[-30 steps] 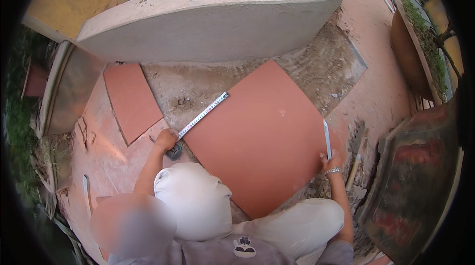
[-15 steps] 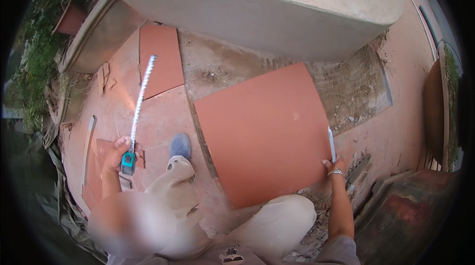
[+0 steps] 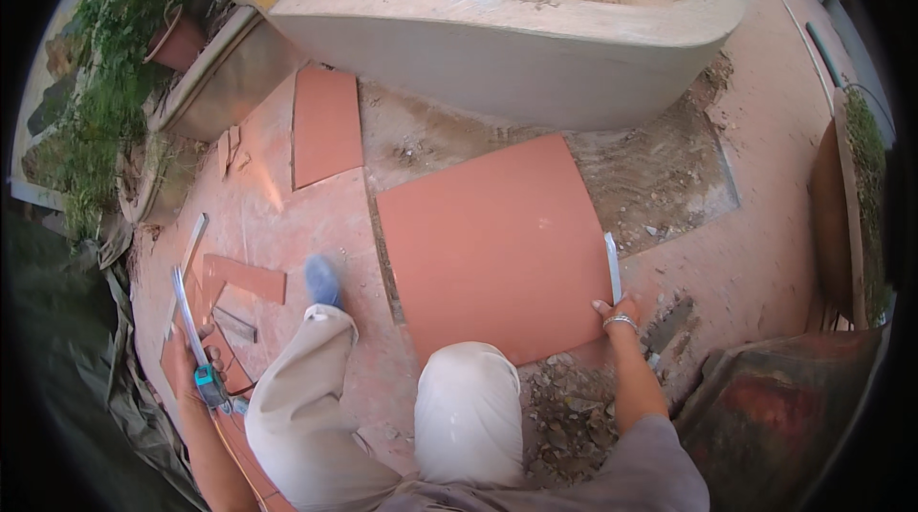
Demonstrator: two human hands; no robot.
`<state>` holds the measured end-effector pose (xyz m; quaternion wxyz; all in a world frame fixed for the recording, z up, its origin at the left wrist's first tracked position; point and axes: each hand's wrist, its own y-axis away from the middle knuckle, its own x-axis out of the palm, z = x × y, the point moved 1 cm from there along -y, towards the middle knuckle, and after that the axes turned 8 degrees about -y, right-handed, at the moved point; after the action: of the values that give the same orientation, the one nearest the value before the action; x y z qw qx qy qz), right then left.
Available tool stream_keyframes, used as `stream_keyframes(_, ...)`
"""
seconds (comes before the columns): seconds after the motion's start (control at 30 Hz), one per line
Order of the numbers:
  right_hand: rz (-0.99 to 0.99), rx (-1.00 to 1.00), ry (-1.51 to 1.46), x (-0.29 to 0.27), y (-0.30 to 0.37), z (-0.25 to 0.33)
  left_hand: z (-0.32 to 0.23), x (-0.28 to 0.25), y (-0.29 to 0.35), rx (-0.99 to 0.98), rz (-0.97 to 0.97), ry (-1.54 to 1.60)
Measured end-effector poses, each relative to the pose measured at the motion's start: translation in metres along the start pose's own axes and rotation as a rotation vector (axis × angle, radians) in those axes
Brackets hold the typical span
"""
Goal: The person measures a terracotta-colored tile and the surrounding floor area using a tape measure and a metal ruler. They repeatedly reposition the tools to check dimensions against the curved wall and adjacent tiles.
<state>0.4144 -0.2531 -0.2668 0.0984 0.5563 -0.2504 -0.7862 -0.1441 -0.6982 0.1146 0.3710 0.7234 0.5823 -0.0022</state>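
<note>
My left hand (image 3: 194, 357), low at the left, is closed around a teal and dark tape measure (image 3: 207, 382). Its pale blade (image 3: 186, 313) sticks out away from me. At the right, my right hand (image 3: 620, 310), with a chain bracelet at its wrist, is closed on the near end of a flat silvery strip (image 3: 612, 263). That hand also touches the edge of a large terracotta-coloured slab (image 3: 497, 244). The slab rests at an angle over dug-out ground, its near edge partly hidden by my knee.
A curved concrete planter wall (image 3: 459, 63) stands at the back. A smaller terracotta piece (image 3: 327, 125) lies at the far left, and an L-shaped offcut (image 3: 251, 278) nearer me. Broken rubble (image 3: 569, 416) lies beside my knee. A dark tarp (image 3: 67, 330) borders the left side.
My left hand has moved left and towards me with the tape measure, and less of its blade shows. My right hand stays at the slab's edge. My view has shifted, and my knee now overlaps the slab.
</note>
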Motion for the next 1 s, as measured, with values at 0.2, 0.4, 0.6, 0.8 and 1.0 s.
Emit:
stream_keyframes(0.2,-0.159,-0.085,-0.030,0.009,0.005,-0.005,0.023,0.043,-0.033,-0.110,0.175,-0.259)
stream_keyframes(0.4,-0.060,-0.046,-0.118,0.005,0.004,0.000,0.143,0.205,-0.108,-0.066,0.685,-0.642)
stream_keyframes(0.6,-0.038,-0.042,-0.113,0.001,0.003,0.002,0.196,0.304,-0.118,0.056,0.626,-0.764)
stream_keyframes(0.8,-0.043,-0.131,-0.135,0.000,0.005,0.004,0.213,0.324,-0.121,0.045,0.658,-0.510)
stream_keyframes(1.0,-0.167,-0.132,-0.017,-0.014,-0.051,0.060,0.213,0.327,-0.122,0.028,0.645,-0.456)
